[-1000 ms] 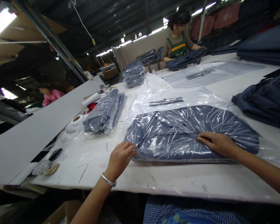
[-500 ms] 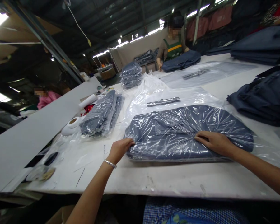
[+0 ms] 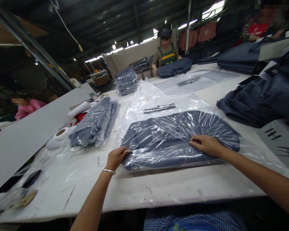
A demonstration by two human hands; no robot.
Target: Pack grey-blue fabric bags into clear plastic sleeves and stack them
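Observation:
A folded dark blue garment in a clear plastic bag [image 3: 173, 138] lies on the white table [image 3: 159, 189] in front of me. My left hand [image 3: 117, 158], with a silver bracelet at the wrist, grips the bag's near left corner. Lying flat on top of the bag near its front edge, my right hand [image 3: 205, 145] presses the plastic down. Under the bagged garment lies a sheet of loose clear plastic bags [image 3: 156, 99] with a dark strip [image 3: 159, 108] on it.
A pile of bagged garments [image 3: 93, 125] and a white tape roll [image 3: 57, 138] lie to the left. Unbagged dark garments [image 3: 257, 99] are heaped at the right. A person in a green apron [image 3: 166, 53] works at the far end; another in pink [image 3: 26, 107] sits left.
My left hand has closed on the bag's left corner, from fingers just touching it. The view has swung right, so everything sits further left in the picture.

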